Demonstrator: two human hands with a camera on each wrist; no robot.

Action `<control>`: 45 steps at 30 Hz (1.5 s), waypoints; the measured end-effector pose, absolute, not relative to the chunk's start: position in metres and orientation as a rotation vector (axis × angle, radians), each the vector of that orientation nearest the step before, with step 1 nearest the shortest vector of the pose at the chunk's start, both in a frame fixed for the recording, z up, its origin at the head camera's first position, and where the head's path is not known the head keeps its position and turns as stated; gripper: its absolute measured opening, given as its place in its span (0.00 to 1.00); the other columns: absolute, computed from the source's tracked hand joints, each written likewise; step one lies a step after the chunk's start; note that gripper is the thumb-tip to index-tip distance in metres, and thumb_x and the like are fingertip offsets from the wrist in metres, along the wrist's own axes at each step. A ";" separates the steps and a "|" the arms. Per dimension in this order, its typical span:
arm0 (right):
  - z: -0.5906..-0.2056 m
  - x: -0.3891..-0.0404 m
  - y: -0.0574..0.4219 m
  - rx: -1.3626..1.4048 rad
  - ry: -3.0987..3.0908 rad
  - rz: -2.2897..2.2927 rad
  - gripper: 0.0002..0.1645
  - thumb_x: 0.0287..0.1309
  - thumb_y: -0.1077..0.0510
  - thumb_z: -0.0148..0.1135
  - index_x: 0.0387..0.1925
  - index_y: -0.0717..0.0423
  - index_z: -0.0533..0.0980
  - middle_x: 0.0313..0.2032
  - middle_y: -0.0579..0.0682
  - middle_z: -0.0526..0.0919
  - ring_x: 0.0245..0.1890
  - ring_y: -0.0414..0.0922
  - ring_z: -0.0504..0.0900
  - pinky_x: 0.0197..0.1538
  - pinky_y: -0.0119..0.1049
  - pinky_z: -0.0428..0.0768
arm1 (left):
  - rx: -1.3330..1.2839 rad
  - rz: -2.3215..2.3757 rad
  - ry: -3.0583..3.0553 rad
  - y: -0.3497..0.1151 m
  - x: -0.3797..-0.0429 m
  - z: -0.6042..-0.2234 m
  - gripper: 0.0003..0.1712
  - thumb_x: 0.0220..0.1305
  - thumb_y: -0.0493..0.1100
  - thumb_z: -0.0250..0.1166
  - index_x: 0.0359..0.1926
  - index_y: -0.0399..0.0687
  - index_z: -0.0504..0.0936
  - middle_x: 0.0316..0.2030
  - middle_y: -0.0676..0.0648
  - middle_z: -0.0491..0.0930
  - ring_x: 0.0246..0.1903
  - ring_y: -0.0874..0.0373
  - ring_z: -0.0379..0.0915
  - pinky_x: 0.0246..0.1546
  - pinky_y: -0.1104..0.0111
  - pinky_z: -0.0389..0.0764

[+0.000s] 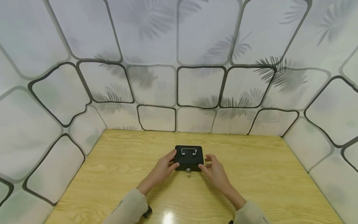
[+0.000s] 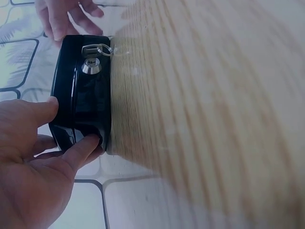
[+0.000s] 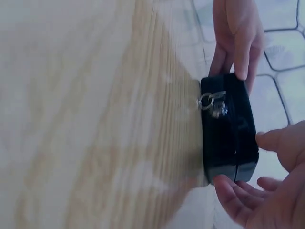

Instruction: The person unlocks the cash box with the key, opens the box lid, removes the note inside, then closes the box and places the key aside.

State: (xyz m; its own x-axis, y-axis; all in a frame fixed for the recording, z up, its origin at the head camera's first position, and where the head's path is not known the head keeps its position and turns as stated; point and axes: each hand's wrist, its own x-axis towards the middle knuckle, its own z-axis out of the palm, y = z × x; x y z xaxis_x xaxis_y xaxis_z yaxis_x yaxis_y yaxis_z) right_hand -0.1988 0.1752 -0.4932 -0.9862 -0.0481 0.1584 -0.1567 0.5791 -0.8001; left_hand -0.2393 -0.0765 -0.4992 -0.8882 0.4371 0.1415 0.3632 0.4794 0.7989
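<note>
Holding black box (image 1: 189, 159) in left grip (image 1: 162, 167), right grip (image 1: 217, 174) relaxed, thumb (image 1: 205, 170) touching box, sleeve markings (image 1: 117, 207) illegible

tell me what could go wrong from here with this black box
The key juts from the lock, so a knock might bend it. The lid is down, but whether it is locked can't be told; it could swing open if the black box tips. The right hand looks looser on its end than the left hand, so a lift might go uneven.
</note>
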 end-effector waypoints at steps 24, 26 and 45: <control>-0.498 -0.170 0.129 0.097 -2.792 1.185 0.14 0.62 0.54 0.73 0.41 0.59 0.80 0.29 0.44 0.81 0.25 0.37 0.75 0.26 0.32 0.75 | 0.725 1.427 2.635 -0.076 -0.239 -0.499 0.36 0.74 0.36 0.63 0.76 0.26 0.59 0.74 0.26 0.57 0.66 0.36 0.69 0.60 0.55 0.76; -0.500 -0.170 0.127 0.091 -2.801 1.157 0.14 0.62 0.53 0.73 0.41 0.59 0.81 0.29 0.43 0.82 0.26 0.37 0.76 0.27 0.34 0.75 | 0.716 1.428 2.636 -0.076 -0.238 -0.499 0.36 0.74 0.35 0.63 0.76 0.27 0.59 0.74 0.27 0.57 0.67 0.37 0.69 0.61 0.54 0.75; -0.506 -0.180 0.121 0.078 -2.828 1.127 0.10 0.60 0.53 0.73 0.32 0.56 0.83 0.25 0.42 0.81 0.25 0.37 0.76 0.28 0.36 0.76 | 0.682 1.425 2.651 -0.076 -0.237 -0.499 0.37 0.74 0.37 0.63 0.76 0.29 0.60 0.75 0.29 0.58 0.68 0.37 0.67 0.61 0.54 0.75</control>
State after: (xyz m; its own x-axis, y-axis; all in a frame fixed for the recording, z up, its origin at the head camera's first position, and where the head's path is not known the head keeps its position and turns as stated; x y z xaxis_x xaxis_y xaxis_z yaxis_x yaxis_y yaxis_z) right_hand -0.1797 0.1211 -0.5063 -0.9940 -0.0118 0.1084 -0.0831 0.7253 -0.6833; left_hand -0.2370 -0.0761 -0.4994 -0.9008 0.4049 0.1568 0.3541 0.4762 0.8049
